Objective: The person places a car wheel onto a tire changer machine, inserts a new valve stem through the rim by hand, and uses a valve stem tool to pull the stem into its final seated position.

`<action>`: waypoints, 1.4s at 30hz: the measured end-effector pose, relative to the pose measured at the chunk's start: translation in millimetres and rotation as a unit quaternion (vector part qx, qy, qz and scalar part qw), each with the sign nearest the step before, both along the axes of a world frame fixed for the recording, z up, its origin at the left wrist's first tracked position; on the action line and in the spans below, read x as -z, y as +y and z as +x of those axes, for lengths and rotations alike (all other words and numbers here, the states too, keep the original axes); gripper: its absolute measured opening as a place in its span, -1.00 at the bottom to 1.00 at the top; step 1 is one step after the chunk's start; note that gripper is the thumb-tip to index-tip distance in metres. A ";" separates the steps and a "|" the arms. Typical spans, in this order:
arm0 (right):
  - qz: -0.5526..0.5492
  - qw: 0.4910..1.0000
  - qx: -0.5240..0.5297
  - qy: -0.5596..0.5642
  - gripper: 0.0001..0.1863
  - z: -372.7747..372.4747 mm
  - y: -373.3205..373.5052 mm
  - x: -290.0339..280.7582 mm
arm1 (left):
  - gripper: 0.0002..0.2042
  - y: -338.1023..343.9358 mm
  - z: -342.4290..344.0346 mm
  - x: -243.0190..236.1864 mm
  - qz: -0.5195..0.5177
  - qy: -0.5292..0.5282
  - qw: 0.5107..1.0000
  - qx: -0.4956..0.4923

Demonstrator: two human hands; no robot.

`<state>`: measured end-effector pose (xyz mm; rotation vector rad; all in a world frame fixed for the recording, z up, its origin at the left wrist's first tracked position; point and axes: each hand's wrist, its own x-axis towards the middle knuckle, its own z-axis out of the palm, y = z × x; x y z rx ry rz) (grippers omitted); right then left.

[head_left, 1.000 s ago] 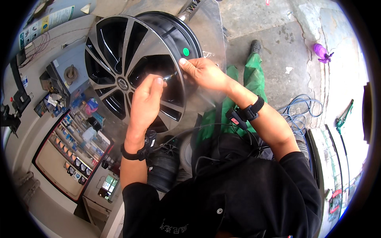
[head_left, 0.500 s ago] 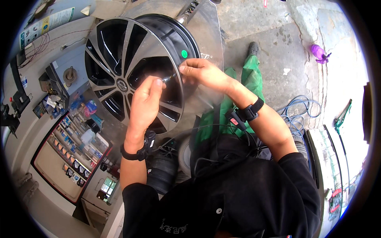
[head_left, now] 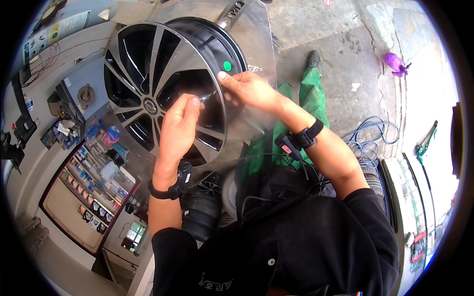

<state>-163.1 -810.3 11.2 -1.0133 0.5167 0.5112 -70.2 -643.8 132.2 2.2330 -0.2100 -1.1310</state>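
Observation:
A black and silver alloy wheel rim (head_left: pixel 185 58) stands with its spoked face toward the left and its dark barrel toward the right. In front of a spoke opening, my left hand (head_left: pixel 178 126) is closed, with thumb and forefinger pinched at a small shiny metal piece (head_left: pixel 206 97); its exact kind is too small to tell. My right hand (head_left: pixel 254 91) is at the rim's outer edge, thumb stretched up along the lip. Its other fingers curl by the barrel, partly hidden and blurred; what they hold, if anything, cannot be made out. A green round sticker (head_left: pixel 227 65) marks the barrel just above it.
Below the rim are stacked black tyres (head_left: pixel 201 209). Cables hang from my wristbands across my lap. Blue hose (head_left: pixel 368 143) lies coiled on the right floor, with a purple bottle (head_left: pixel 395 63) farther off. A grey machine top (head_left: pixel 89 89) and cluttered shelves (head_left: pixel 94 185) are at left.
The thumb of my right hand has straightened and shifted up and slightly left along the rim's lip. My left hand keeps its pinch in nearly the same place.

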 end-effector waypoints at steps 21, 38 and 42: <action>0.049 0.997 0.006 -0.055 -0.38 -8.1 -3.8 -5.6 | -0.72 6.9 2.8 0.7 -0.003 -0.037 0.998 0.046; 0.083 0.994 0.039 -0.059 -0.51 -2.5 7.2 5.4 | -0.69 10.0 8.3 16.9 -0.054 -0.030 0.997 0.036; 0.087 0.996 0.009 -0.029 -0.50 -0.8 5.4 10.3 | -0.70 6.1 7.0 12.2 -0.046 -0.016 0.998 0.026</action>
